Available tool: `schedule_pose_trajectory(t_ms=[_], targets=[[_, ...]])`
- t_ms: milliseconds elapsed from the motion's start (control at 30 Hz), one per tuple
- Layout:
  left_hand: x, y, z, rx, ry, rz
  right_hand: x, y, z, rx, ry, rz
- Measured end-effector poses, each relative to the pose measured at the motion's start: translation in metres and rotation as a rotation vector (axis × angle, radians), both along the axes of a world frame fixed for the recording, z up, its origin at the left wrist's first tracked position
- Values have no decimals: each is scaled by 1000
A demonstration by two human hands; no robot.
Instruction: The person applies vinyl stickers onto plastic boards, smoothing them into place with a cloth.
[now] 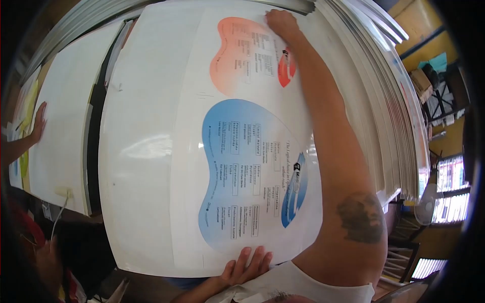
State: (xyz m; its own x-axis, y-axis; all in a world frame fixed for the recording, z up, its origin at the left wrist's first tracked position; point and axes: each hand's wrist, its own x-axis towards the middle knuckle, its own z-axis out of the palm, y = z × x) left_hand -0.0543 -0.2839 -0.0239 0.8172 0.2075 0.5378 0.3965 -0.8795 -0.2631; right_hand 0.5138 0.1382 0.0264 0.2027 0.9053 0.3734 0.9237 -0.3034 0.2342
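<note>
A large white printed sheet [242, 177] lies on a white board [136, 202], with a blue shape and a smaller orange-red shape, both filled with text. My right hand [283, 24], at the end of an outstretched tattooed arm, is closed at the far right corner of the sheet, its fingertips bent down at the edge. At the near edge rests my left hand [248, 265], its fingers spread and lying on the sheet just below the blue print. The left palm is partly out of sight beyond the edge.
Stacked boards or sheets [389, 111] rise along the right side. On the left, another person's hand [39, 122] rests on a second white board [70, 111], where a small paint roller [63, 192] also lies. A fan [427, 204] stands at far right.
</note>
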Motion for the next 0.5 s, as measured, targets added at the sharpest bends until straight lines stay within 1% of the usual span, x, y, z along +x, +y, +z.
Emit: schedule_pose_trajectory(t_ms=[33, 100, 133, 200, 267, 333, 433, 500], targets=[[2, 0, -5, 21, -34, 6, 8, 9, 0, -20, -20, -41], [6, -2, -15, 78, -101, 39, 13, 12, -2, 1, -105, 6], [9, 0, -14, 84, -131, 57, 24, 18, -3, -29, -93, -39], [9, -1, -15, 72, -146, 61, 15, 18, -2, -80, -30, -119], [9, 2, -8, 27, -165, 11, -6, -10, 12, -135, 73, -190], [9, 2, 3, -101, -195, -19, -24, -38, 18, -152, 16, -93], [19, -1, -5, -30, -278, 57, -47, -86, 1, -169, -50, 36], [17, -2, 1, -101, -256, 57, -91, -132, 2, -95, 87, 94]])
